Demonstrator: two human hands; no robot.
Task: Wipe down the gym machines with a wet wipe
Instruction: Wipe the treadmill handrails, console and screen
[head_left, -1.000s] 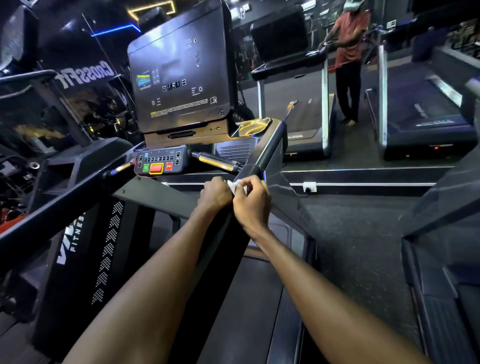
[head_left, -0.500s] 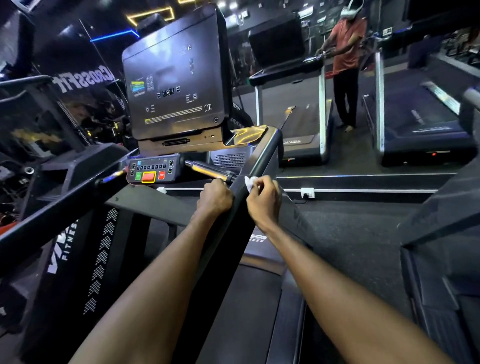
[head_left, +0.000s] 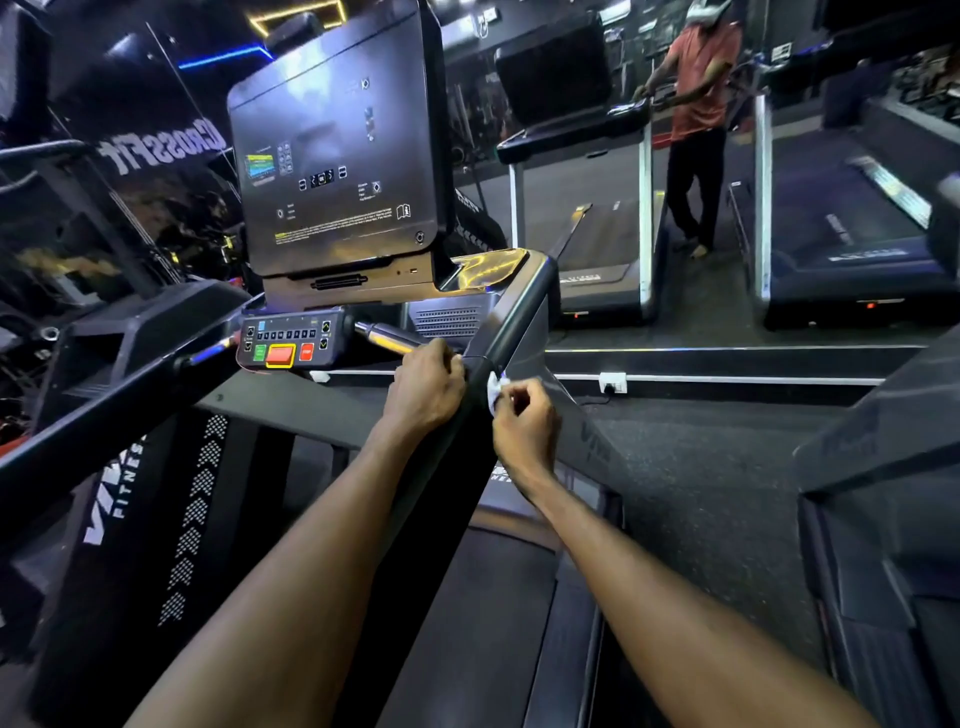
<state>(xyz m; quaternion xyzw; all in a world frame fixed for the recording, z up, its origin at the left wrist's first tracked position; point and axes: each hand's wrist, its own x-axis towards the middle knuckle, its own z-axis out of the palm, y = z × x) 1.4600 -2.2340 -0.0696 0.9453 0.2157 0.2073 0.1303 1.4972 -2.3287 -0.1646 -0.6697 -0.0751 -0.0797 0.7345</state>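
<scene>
I stand on a black treadmill whose right side rail (head_left: 511, 327) slopes up to the console (head_left: 337, 156). My right hand (head_left: 524, 431) pinches a small white wet wipe (head_left: 496, 387) against the outer face of that rail. My left hand (head_left: 428, 387) curls over the rail's inner side, just below the chrome crossbar handle (head_left: 384, 335). The two hands sit on opposite sides of the rail, a short gap between them. Most of the wipe is hidden by my fingers.
A button panel (head_left: 285, 343) with red and green keys hangs under the console. The left rail (head_left: 104, 410) runs along my left. Beyond are two more treadmills (head_left: 613, 234) and a person in a red shirt (head_left: 696, 130). A wall socket (head_left: 613, 382) sits ahead.
Both hands have slid up the right rail toward the console. They have moved apart, so the wipe now sits on the rail's outer side in my right hand alone.
</scene>
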